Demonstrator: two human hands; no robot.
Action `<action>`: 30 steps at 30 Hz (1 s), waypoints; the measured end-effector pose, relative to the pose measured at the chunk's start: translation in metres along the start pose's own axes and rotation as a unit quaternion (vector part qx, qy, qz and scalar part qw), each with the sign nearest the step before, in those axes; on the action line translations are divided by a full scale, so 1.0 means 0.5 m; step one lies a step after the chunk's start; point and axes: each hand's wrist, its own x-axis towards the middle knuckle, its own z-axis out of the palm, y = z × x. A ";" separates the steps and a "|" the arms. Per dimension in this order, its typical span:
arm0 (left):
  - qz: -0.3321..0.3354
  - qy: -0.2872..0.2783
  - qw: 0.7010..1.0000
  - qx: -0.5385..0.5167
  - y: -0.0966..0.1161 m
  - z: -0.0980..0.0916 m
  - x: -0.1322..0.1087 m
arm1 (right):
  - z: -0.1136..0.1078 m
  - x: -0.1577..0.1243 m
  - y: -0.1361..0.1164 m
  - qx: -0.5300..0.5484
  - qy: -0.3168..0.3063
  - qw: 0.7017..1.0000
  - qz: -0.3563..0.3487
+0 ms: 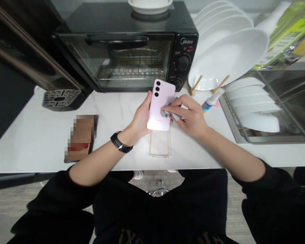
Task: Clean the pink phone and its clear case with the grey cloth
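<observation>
A pale pink smartphone (162,101) is held above the counter, its back with three camera lenses facing me. My left hand (142,117) is closed round its left edge, thumb along the side. My right hand (191,115) pinches a crumpled grey-white cloth (177,116) against the lower right part of the phone's back. Part of the cloth is hidden under the fingers. Below the phone lies a clear phone case (159,145) on the white counter. A small spray bottle (211,101) with a white top stands just beyond my right hand.
A black toaster oven (127,61) stands behind the phone. White plates (231,54) lean in a wooden rack at the back right, near a sink (269,138) holding white bowls (256,105). At left are a blurred-out dark-edged device (81,139) and a drip tray (62,98).
</observation>
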 end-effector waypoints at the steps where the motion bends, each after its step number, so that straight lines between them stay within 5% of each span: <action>1: -0.022 -0.010 0.999 -0.025 -0.003 0.003 -0.002 | -0.005 0.001 0.008 -0.008 0.011 1.000 0.016; 6: -0.089 -0.077 0.989 -0.091 -0.013 0.020 -0.014 | -0.021 0.010 0.030 -0.027 0.085 0.992 0.088; 11: -0.116 -0.079 0.985 -0.096 -0.026 0.031 -0.022 | -0.024 0.013 0.019 -0.028 0.126 0.984 0.124; 15: -0.094 -0.025 0.991 -0.088 -0.035 0.028 -0.012 | -0.010 0.008 -0.005 0.009 0.110 0.991 0.079; 20: -0.031 0.071 0.988 -0.135 -0.010 0.030 -0.005 | 0.025 0.004 -0.052 0.025 0.036 0.997 -0.062; 30: 0.006 0.056 0.972 -0.227 0.004 0.016 -0.001 | 0.016 0.009 -0.032 0.006 0.000 0.995 -0.096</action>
